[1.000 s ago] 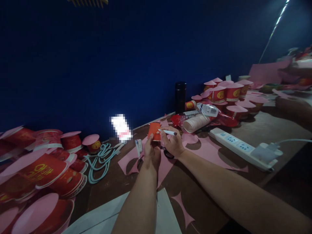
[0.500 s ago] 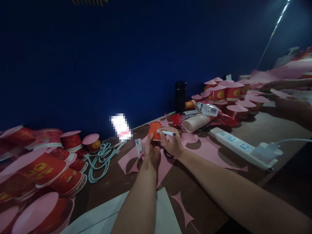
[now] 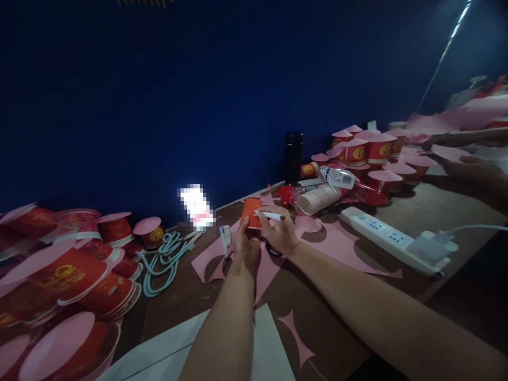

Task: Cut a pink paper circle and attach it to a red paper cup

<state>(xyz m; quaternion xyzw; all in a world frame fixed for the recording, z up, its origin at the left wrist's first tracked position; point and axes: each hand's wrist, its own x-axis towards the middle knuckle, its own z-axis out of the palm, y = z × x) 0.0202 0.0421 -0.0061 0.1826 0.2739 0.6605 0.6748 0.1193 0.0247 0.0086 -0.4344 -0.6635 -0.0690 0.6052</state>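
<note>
My left hand (image 3: 246, 247) is closed around a small red paper cup (image 3: 251, 207) over the middle of the table. A white marker (image 3: 274, 216) is pinched in my right hand (image 3: 284, 233), its tip end at the cup's side. Below the hands lies cut pink paper (image 3: 337, 243) with curved edges. A dark loop (image 3: 273, 251), perhaps a scissors handle, shows beside my right hand. Two pens (image 3: 225, 241) rest left of my left hand.
Red cups with pink discs (image 3: 380, 148) stand at right and left. Stacked paper cups (image 3: 318, 199), a black bottle (image 3: 293, 156), a power strip (image 3: 381, 235), a coiled cable (image 3: 159, 264) and a bright, blurred-out screen (image 3: 196, 203) are around. Another person's hand (image 3: 472, 169) is at right.
Both my hands and the cup stay almost where they were, with the marker still at the cup. The other person's hand and pink paper at right have shifted slightly.
</note>
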